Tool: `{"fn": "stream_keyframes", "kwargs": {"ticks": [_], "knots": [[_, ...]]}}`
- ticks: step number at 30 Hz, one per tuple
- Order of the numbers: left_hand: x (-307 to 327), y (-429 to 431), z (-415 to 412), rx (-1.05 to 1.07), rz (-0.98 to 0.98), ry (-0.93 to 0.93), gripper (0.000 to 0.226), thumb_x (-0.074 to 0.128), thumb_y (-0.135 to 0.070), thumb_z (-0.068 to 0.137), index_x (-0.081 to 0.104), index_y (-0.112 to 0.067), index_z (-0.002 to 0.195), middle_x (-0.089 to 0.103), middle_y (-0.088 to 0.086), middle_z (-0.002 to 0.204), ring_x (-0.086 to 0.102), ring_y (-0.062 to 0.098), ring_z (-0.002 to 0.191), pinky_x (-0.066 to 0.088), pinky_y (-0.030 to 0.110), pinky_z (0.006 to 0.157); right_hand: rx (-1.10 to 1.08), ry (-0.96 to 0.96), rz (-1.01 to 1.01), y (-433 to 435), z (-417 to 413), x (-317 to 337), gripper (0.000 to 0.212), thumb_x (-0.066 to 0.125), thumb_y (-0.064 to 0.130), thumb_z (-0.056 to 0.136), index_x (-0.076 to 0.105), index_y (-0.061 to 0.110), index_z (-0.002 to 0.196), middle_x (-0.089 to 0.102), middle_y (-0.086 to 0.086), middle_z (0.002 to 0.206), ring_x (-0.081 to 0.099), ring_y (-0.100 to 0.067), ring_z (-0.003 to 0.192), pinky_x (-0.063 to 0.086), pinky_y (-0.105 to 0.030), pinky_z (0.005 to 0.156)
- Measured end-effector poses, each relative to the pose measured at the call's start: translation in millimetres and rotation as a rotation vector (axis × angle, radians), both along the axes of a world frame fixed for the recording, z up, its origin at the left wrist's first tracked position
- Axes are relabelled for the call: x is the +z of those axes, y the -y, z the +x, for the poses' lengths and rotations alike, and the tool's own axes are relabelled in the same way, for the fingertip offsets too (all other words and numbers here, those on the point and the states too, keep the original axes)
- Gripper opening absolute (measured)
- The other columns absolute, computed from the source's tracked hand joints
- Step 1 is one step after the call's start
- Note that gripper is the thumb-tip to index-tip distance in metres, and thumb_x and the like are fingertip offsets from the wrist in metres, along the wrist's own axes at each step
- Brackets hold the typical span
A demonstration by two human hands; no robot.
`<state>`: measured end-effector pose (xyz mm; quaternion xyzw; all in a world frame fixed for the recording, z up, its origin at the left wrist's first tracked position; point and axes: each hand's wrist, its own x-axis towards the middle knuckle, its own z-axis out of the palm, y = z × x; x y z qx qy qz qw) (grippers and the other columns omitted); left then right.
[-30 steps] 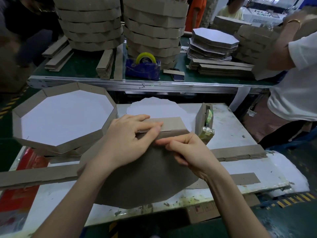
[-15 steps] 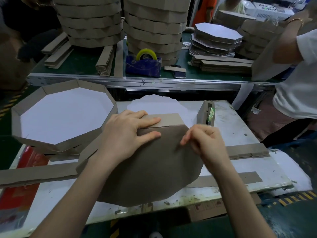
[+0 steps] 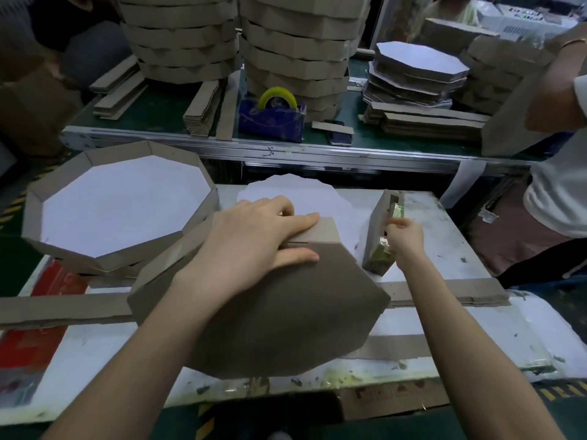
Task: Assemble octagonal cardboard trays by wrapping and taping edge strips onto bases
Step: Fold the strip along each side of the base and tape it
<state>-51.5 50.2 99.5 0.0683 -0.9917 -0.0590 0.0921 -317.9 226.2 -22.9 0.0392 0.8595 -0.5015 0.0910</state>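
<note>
The upturned tray lies on the table; the left hand presses flat, fingers straight, on its edge strip at twelve o'clock. At two o'clock the right hand curls at the tape dispenser, grip unclear

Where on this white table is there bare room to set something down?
Bare patches: right of the tape dispenser, toward the table edge; and front left, below the long strip. Crowded: finished tray at left, upturned tray under the left hand.
</note>
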Motion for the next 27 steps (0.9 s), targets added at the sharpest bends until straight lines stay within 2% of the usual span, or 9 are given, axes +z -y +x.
{"fn": "stream_keyframes", "kwargs": {"ticks": [3, 6, 10, 12, 15, 17, 20, 23, 27], "knots": [[-9.2, 8.8, 2.4, 0.032, 0.026, -0.025, 0.073, 0.017, -0.081, 0.078, 0.036, -0.051, 0.142, 0.051, -0.017, 0.128, 0.049, 0.011, 0.109, 0.04, 0.027, 0.078, -0.04, 0.255, 0.138, -10.9, -27.5, -28.7, 0.045, 0.059, 0.014, 0.097, 0.048, 0.007, 0.14, 0.049, -0.021, 0.138, 0.048, -0.043, 0.123, 0.048, -0.058, 0.098], [-13.3, 10.0, 5.7, 0.025, 0.026, -0.1, 0.067, 0.02, -0.079, 0.083, 0.046, -0.049, 0.137, 0.06, -0.015, 0.119, 0.056, 0.012, 0.098, 0.045, 0.029, 0.067, -0.041, 0.366, 0.196, -11.8, -44.4, -43.9, 0.045, 0.06, 0.017, 0.097, 0.048, -0.004, 0.135, 0.052, -0.025, 0.136, 0.049, -0.046, 0.123, 0.049, -0.057, 0.098], [-15.8, 5.0, 6.9, 0.016, -0.029, -0.168, 0.061, 0.024, -0.074, 0.088, 0.053, -0.045, 0.133, 0.065, -0.011, 0.114, 0.061, 0.013, 0.09, 0.039, 0.024, 0.062, -0.113, 0.397, 0.074, -8.2, -57.2, -51.0, 0.049, 0.064, 0.003, 0.091, 0.044, -0.001, 0.135, 0.057, -0.025, 0.127, 0.057, -0.047, 0.115, 0.055, -0.059, 0.086], [-15.5, 5.1, 7.0, 0.026, -0.019, -0.173, 0.06, 0.026, -0.074, 0.088, 0.053, -0.045, 0.133, 0.065, -0.011, 0.116, 0.062, 0.014, 0.092, 0.038, 0.024, 0.064, -0.098, 0.413, 0.016, -6.4, -60.9, -51.0, 0.041, 0.064, -0.001, 0.091, 0.049, -0.004, 0.129, 0.059, -0.026, 0.121, 0.061, -0.045, 0.108, 0.057, -0.057, 0.076], [-15.5, 5.6, 6.2, 0.027, -0.015, -0.175, 0.059, 0.028, -0.075, 0.087, 0.054, -0.046, 0.131, 0.064, -0.015, 0.114, 0.061, 0.012, 0.091, 0.035, 0.021, 0.062, -0.149, 0.468, -0.128, -6.4, -71.6, -55.1, 0.035, 0.053, -0.008, 0.094, 0.052, -0.009, 0.129, 0.058, -0.024, 0.117, 0.061, -0.038, 0.108, 0.053, -0.054, 0.091], [-15.4, 6.3, 4.5, 0.032, 0.0, -0.175, 0.058, 0.029, -0.075, 0.087, 0.055, -0.046, 0.131, 0.063, -0.016, 0.112, 0.061, 0.011, 0.091, 0.035, 0.019, 0.06, -0.203, 0.469, -0.245, -8.5, -73.0, -55.2, 0.036, 0.055, -0.01, 0.093, 0.054, -0.007, 0.129, 0.058, -0.024, 0.123, 0.061, -0.034, 0.11, 0.052, -0.049, 0.096], [-16.2, 7.1, 3.3, 0.052, 0.021, -0.173, 0.058, 0.029, -0.077, 0.087, 0.054, -0.049, 0.131, 0.062, -0.019, 0.114, 0.059, 0.009, 0.093, 0.031, 0.013, 0.061, -0.292, 0.437, -0.415, -4.3, -66.0, -49.2, 0.027, 0.061, -0.007, 0.09, 0.058, 0.002, 0.115, 0.061, -0.019, 0.115, 0.057, -0.025, 0.083, 0.054, -0.03, 0.076], [-17.4, 7.2, 3.7, 0.058, 0.024, -0.178, 0.059, 0.027, -0.078, 0.086, 0.053, -0.05, 0.131, 0.061, -0.019, 0.115, 0.059, 0.009, 0.093, 0.033, 0.018, 0.06, -0.474, 0.39, -0.553, 3.1, -54.8, -45.3, 0.004, 0.059, 0.008, 0.09, 0.059, 0.005, 0.092, 0.062, -0.006, 0.088, 0.05, -0.017, 0.06, 0.043, -0.028, 0.055], [-17.7, 6.2, 4.0, 0.058, 0.027, -0.19, 0.059, 0.027, -0.078, 0.086, 0.054, -0.049, 0.13, 0.061, -0.02, 0.112, 0.059, 0.01, 0.091, 0.04, 0.022, 0.058, -0.602, 0.31, -0.715, 7.3, -32.7, -53.3, 0.017, 0.056, 0.025, 0.084, 0.057, 0.014, 0.072, 0.059, 0.003, 0.069, 0.051, -0.014, 0.054, 0.038, -0.021, 0.042]]}}
